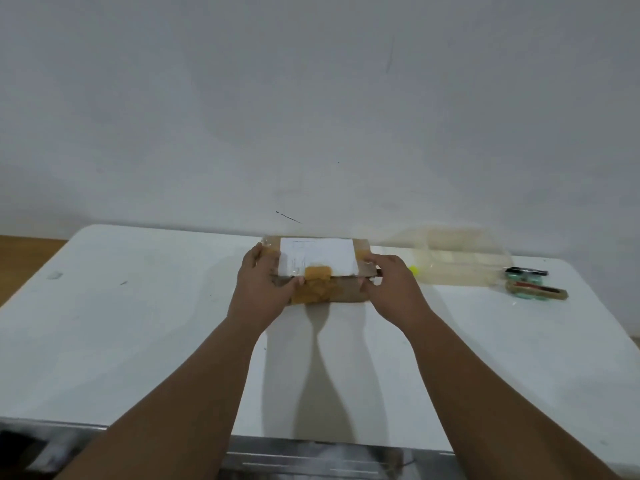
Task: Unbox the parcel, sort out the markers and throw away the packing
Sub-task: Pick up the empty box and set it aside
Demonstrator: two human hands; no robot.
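Both hands (266, 289) (391, 289) grip parcel (318, 268); contents hidden, label unreadable.

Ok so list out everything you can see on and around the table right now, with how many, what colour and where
Parcel: one, brown cardboard with tan tape and a white label on top, middle of the table toward the far edge.
Clear plastic container: one, transparent, right of the parcel, something small and yellow at its near left corner.
Small items: a blurred cluster, black, green and brownish, far right; exact count unclear.
Table: one, white, against the wall.
Wall: pale grey, behind the table.
Floor: brown patch at far left.
Left hand: gripping the parcel's left end.
Right hand: gripping the parcel's right end.
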